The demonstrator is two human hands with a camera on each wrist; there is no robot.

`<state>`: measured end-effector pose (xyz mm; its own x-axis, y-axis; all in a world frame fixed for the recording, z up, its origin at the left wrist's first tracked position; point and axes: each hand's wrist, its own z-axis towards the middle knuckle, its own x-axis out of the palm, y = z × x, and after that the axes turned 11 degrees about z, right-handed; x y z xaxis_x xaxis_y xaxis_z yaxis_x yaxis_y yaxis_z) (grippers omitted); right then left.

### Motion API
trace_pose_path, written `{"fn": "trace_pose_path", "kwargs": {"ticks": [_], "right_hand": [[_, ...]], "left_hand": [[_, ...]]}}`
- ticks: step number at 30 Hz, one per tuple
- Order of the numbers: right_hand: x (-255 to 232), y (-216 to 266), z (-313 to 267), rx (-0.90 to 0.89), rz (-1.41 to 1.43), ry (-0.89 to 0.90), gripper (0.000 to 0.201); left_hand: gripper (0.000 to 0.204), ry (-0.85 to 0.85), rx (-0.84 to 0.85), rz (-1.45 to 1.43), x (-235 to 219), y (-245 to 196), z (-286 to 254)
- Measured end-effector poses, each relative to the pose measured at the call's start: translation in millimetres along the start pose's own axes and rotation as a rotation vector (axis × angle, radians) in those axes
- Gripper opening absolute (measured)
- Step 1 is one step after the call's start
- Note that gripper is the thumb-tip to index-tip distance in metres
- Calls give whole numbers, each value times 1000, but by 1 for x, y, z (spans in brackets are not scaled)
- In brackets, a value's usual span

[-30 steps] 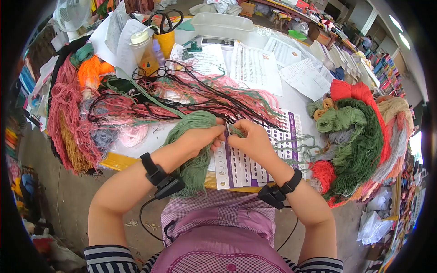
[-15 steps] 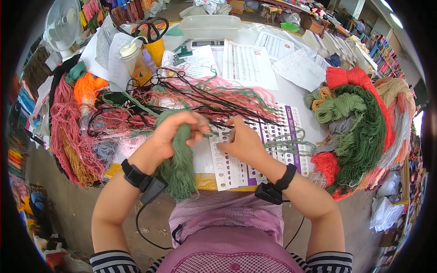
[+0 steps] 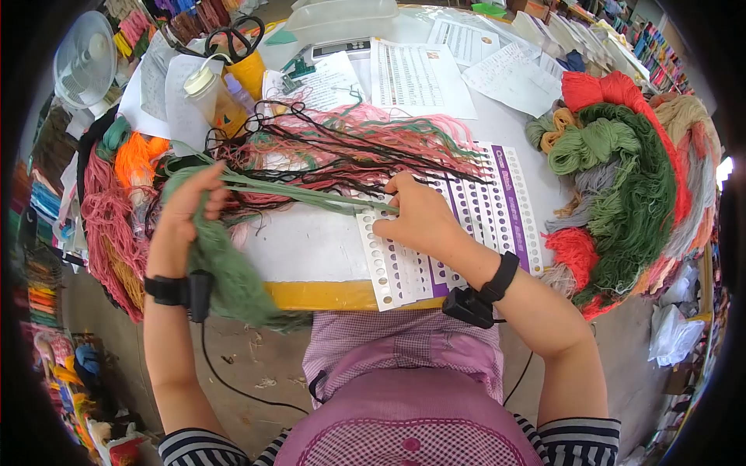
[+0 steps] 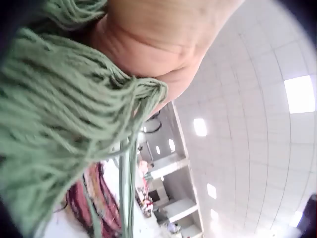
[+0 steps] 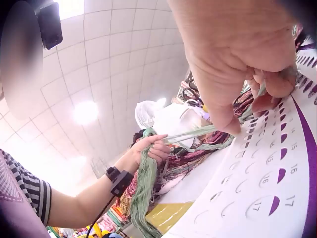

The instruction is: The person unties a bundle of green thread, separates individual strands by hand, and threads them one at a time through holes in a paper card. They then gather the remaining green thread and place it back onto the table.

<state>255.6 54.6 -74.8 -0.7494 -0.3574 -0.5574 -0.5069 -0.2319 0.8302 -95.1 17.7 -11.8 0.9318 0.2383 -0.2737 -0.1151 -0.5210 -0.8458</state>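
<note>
The left hand has its fingers curled round green yarn, the bundle hanging below them; its strands stretch to the right hand, clamped in curled fingers above punched cards; pink and black threads lie beyond the fingertips.

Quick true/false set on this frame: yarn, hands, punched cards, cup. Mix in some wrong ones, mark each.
1. Green yarn stretches between the left hand and right hand. True.
2. The thick green bundle hangs from the right hand. False: it hangs at the left hand.
3. The right hand is over the punched cards. True.
4. The orange yarn lies right of the cards. False: it lies at the table's left end.
5. The yellow cup is empty. False: black-handled scissors stand in it.
</note>
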Motion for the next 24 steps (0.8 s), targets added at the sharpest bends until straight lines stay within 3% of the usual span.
{"fn": "trace_pose_path", "kwargs": {"ticks": [2, 5, 6, 7, 8, 10, 13, 15, 17, 19, 20, 21, 23, 24], "right_hand": [[-1, 2, 0, 15, -21, 15, 58], [-2, 6, -1, 51, 9, 44, 57], [-2, 7, -2, 45, 8, 43, 57], [0, 7, -3, 48, -23, 36, 57], [1, 7, -3, 49, -55, 27, 57], [3, 6, -4, 37, -84, 19, 57], [6, 5, -5, 14, -114, 12, 59], [6, 0, -5, -128, -102, 4, 60], [-5, 28, -14, -123, -72, 52, 55], [-9, 41, -22, -113, 452, 148, 42], [-11, 53, -28, -101, 658, 199, 30], [-10, 61, -34, -96, 655, 192, 30], [-10, 69, -44, -160, 932, 281, 26], [-11, 66, -46, -83, 1003, 360, 24]], "left_hand": [[27, 74, 47, -214, -50, 1, 13], [29, 41, 117, -305, -75, -11, 24], [16, 38, 176, -335, -72, -11, 30], [16, 34, 181, -338, -67, -9, 34], [18, -97, 236, -347, -44, -14, 28], [46, -268, 312, -345, -35, -11, 32], [47, -412, 420, -387, -9, -12, 16], [55, -106, 418, -447, 30, -20, -26], [67, 229, 390, -594, 64, -23, -68], [79, 450, 370, -629, 92, -19, -95], [79, 452, 367, -630, 105, -14, -103], [80, 472, 429, -538, 117, -9, -109], [81, 506, 492, -447, 135, -4, -118], [76, 498, 521, -344, 142, -3, -121]]}}
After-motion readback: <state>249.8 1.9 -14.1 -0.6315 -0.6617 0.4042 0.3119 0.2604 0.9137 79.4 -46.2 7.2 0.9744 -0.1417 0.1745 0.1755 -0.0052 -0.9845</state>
